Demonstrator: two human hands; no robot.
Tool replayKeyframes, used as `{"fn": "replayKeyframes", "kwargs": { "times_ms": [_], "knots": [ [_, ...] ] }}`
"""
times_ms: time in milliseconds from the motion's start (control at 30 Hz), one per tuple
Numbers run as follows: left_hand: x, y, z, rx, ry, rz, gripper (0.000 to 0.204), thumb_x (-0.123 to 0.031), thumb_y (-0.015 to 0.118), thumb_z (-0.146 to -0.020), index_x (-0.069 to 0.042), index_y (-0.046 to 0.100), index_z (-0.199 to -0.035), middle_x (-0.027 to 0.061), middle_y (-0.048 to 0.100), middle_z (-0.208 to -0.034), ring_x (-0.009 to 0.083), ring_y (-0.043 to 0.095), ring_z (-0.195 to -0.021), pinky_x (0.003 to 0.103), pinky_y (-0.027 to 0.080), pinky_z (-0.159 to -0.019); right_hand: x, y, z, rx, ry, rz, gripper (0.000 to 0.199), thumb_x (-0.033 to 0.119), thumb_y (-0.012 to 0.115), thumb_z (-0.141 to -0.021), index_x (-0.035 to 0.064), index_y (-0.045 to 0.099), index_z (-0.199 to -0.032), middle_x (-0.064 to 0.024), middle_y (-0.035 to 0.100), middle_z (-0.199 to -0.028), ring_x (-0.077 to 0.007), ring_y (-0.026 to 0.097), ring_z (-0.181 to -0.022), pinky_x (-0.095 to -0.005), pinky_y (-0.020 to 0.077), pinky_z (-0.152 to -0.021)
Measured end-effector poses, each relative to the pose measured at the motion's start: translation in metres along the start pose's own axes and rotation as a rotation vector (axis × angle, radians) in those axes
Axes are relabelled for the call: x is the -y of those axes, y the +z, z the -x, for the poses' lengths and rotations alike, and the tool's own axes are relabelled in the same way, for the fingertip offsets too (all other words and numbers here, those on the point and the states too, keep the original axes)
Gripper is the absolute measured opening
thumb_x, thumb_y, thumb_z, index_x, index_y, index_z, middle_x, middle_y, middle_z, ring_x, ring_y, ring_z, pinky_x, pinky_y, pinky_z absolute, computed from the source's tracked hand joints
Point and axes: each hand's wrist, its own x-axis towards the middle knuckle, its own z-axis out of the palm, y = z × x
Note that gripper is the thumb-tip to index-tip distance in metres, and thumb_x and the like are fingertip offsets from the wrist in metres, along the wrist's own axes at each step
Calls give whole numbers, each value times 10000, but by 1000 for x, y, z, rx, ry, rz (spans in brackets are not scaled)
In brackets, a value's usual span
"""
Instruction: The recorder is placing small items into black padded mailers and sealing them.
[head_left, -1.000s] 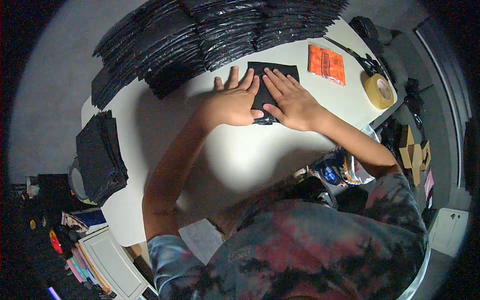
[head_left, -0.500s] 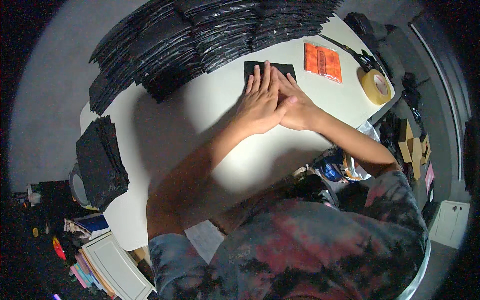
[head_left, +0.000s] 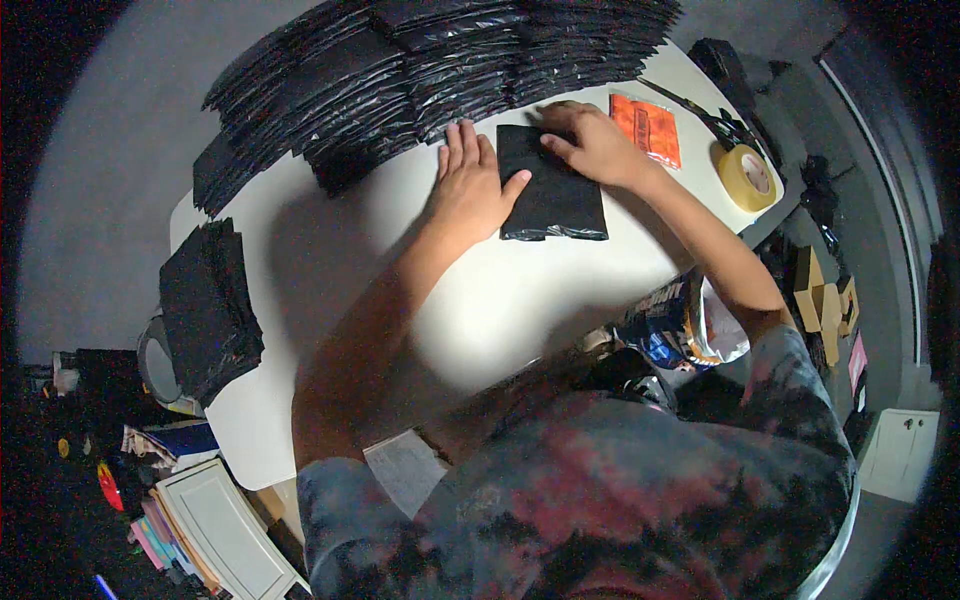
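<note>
A folded black plastic bag (head_left: 555,200) lies flat on the white table (head_left: 470,310), its shiny crimped edge toward me. My left hand (head_left: 470,190) rests at its left side, fingers stretched out on the tabletop, the thumb touching the bag's left edge. Over the bag's far right corner is my right hand (head_left: 597,145), bent at the knuckles, with a gap between thumb and fingers. Nothing shows gripped in it, though some fingertips are hard to make out. Behind both hands stand tall stacks of folded black bags (head_left: 450,70).
Right of the bag lie an orange packet (head_left: 648,130), black-handled scissors (head_left: 725,125) and a roll of tape (head_left: 747,178). A smaller pile of black bags (head_left: 210,305) sits at the table's left edge. Cardboard pieces (head_left: 820,305) and an open foil bag (head_left: 715,325) are at the right.
The hands were together, overlapping on the black bag; they have parted, left hand to its left and right hand to its far right corner. More of the bag now shows.
</note>
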Motion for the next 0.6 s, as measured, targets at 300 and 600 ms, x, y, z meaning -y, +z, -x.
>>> {"fn": "replayKeyframes", "kwargs": {
  "times_ms": [300, 600],
  "knots": [
    [5, 2, -5, -14, 100, 55, 779, -496, 522, -1046, 186, 449, -1416, 411, 326, -1559, 537, 239, -1513, 574, 243, -1232, -41, -5, -31, 283, 135, -127, 319, 275, 791, -907, 4, 765, -1075, -162, 770, -968, -260, 732, -926, -381, 555, -880],
    [11, -16, -22, 71, -128, 1337, 314, -273, 769, -963, 15, 714, -1077, 61, 769, -950, 109, 697, -857, 289, 535, -755, 54, -82, -36, 114, 39, -222, 196, 192, 750, -937, 0, 738, -975, -125, 759, -895, -221, 709, -829, -355, 546, -790]
  ]
}}
